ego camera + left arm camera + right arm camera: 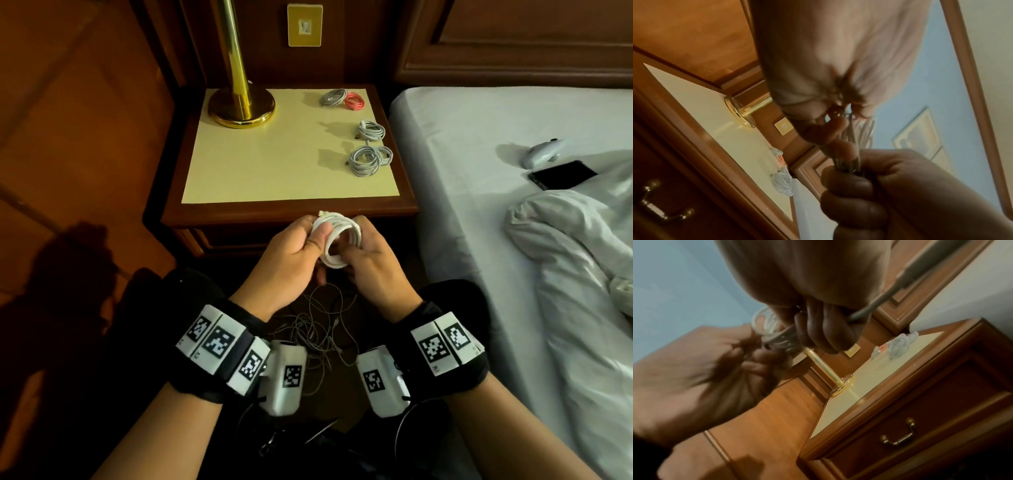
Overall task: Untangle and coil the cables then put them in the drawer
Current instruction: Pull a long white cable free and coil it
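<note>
We see both hands, left (291,253) and right (371,263), pinching a coiled white round cable (339,236) in the air, in front of the wooden bench (291,209) and its closed drawer (920,426).

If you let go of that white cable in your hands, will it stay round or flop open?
It would probably spring loose a bit: the white cable keeps its loops only because the left hand and right hand pinch it. It looks light and bendy. Still, the coils on the nightstand hold their shape unaided, so it may stay roughly round.
</note>
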Demonstrator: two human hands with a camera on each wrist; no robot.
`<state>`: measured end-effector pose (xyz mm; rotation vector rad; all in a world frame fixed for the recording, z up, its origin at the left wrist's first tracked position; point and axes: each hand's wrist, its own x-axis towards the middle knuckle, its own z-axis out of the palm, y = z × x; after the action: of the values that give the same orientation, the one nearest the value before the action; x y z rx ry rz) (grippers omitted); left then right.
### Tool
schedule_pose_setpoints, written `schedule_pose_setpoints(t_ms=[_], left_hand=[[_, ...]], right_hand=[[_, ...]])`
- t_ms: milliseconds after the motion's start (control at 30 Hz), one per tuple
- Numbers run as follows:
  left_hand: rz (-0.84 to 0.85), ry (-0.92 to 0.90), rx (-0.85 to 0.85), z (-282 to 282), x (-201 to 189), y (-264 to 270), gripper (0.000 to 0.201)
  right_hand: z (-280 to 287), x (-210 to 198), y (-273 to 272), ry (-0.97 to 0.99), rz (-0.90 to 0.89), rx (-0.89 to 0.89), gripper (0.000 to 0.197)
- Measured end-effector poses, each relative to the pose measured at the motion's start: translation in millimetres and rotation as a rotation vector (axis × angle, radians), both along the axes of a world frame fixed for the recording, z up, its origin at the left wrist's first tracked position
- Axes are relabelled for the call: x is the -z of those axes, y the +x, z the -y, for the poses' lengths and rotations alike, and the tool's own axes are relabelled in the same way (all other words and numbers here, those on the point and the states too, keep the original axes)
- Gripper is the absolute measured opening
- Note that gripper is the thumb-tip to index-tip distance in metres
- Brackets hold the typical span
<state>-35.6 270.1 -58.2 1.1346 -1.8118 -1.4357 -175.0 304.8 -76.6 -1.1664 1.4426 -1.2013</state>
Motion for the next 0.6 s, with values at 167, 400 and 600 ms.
schedule_pose_setpoints(t_ms=[167,400,600], left_hand=[[-0.095,0.073,-0.022,-1.5,1.5,-7.0,0.036],[0.046,0.048,0.024,1.0,-0.2,2.1,0.062],[0.135,-0.133,-0.068,4.7,13.6,3.1,0.028]], right_hand=[[2.5,4.5,5.5,0.085,-0.041,0.102,0.019],[-4.4,-1.8,4.6,0.114,-0.247,0.027,0.011],[-4.4,-4.9,5.4,0.164,-0.220,-0.070,0.009]])
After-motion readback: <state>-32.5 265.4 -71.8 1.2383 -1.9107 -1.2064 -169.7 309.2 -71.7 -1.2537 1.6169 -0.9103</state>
